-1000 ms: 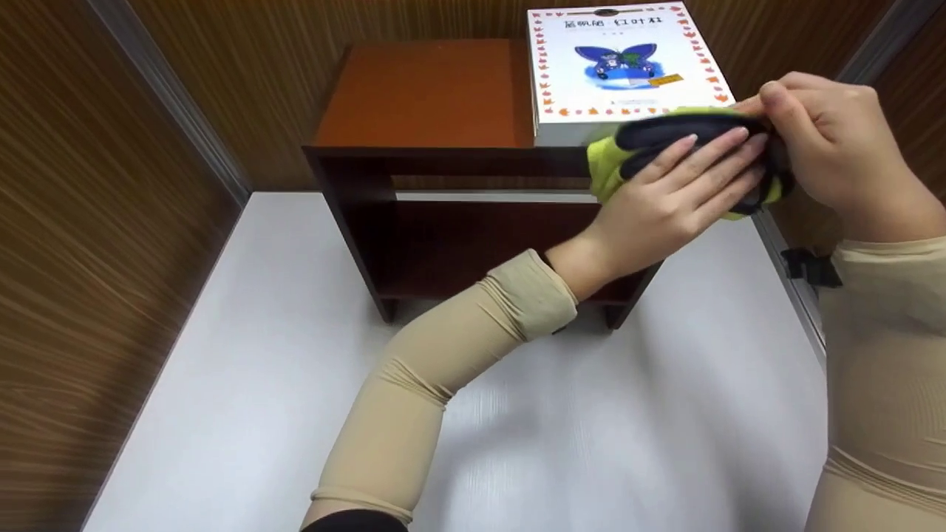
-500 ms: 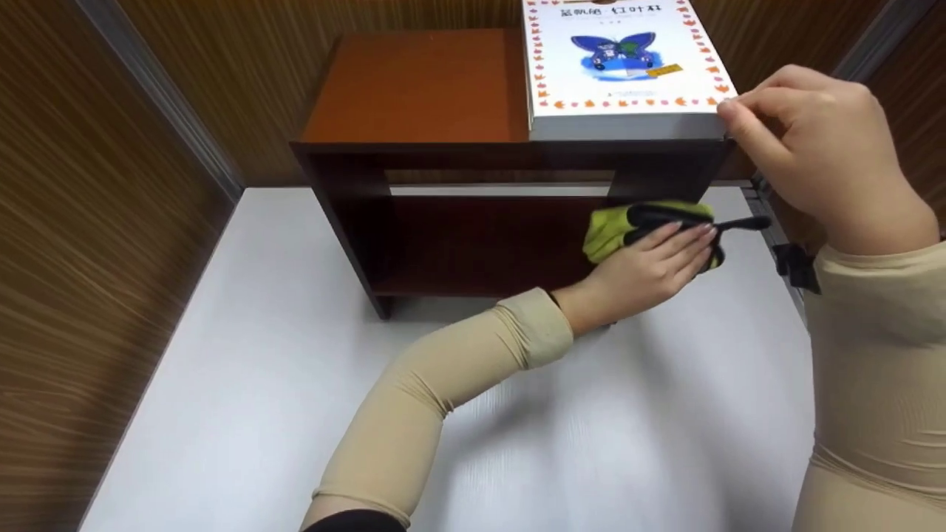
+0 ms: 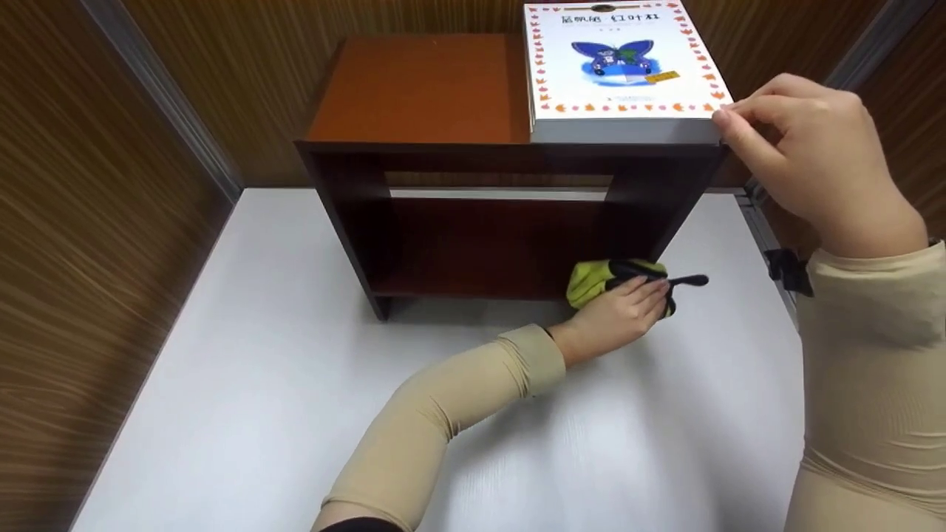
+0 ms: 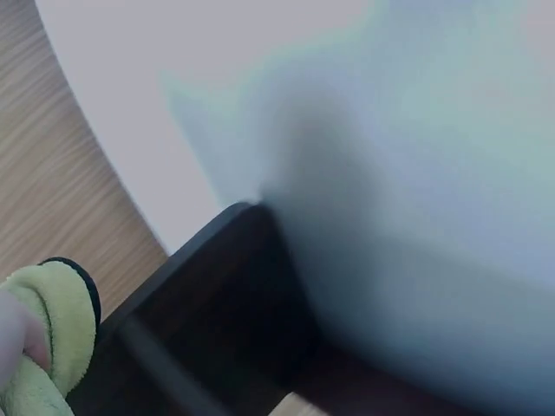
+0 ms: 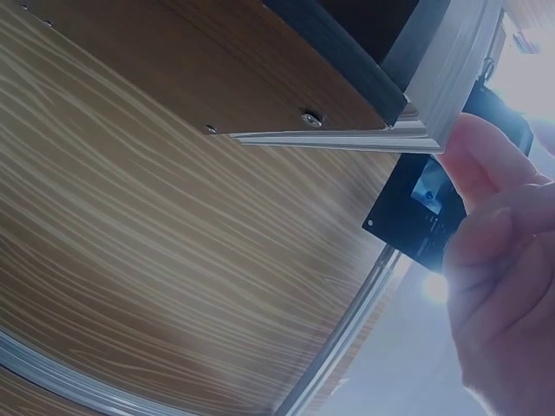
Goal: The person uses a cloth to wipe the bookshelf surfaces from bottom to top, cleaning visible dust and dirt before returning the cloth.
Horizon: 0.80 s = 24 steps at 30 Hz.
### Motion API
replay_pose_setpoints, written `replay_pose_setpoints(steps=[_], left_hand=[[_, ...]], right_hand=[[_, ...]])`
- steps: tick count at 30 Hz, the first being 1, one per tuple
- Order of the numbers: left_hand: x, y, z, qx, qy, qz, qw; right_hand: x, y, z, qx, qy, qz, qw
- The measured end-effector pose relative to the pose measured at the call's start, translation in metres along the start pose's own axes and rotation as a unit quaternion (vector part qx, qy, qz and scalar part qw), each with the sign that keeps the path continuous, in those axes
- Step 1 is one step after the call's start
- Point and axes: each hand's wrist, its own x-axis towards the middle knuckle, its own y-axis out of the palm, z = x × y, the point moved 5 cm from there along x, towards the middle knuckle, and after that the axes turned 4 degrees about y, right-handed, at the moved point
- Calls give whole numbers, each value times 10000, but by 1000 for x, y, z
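Note:
My left hand (image 3: 621,316) grips a bunched yellow-green and black cloth (image 3: 589,281) with a black tab sticking out to the right. The cloth is at the lower front of the shelf's right side panel. In the left wrist view, part of the fuzzy cloth (image 4: 74,316) shows beside the dark panel (image 4: 225,295). My right hand (image 3: 828,159) pinches the near right corner of a thick stack of white books (image 3: 621,74) on top of the brown shelf (image 3: 421,96). From below, the right wrist view shows thumb and finger at the book corner (image 5: 434,130).
The shelf's lower board (image 3: 473,247) lies below the top. Its feet stand on a white surface (image 3: 259,369). Wood-grain walls (image 3: 89,185) with metal corner strips enclose the sides and back. A black item (image 3: 789,271) is near my right wrist.
My left hand has carried the cloth from beside the books down the right side of the shelf. The right hand stays near the book corner, shifting slightly left. The books stay on top.

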Motion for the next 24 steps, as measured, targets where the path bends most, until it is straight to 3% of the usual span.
replay_pose_setpoints(steps=[9, 16, 18, 24], left_hand=[[-7, 32, -28, -239, -113, 350, 9990], [-4, 42, -41, -189, -78, 807, 9965], [-4, 45, -45, -179, -82, 789, 9967], [-22, 66, -63, -626, -620, 776, 9931]], right_hand=[[0, -1, 0, 19, 74, 105, 9999], [0, -1, -2, 111, 203, 207, 9995], [0, -2, -4, 133, 246, 204, 9994], [0, 1, -3, 143, 239, 204, 9994]])
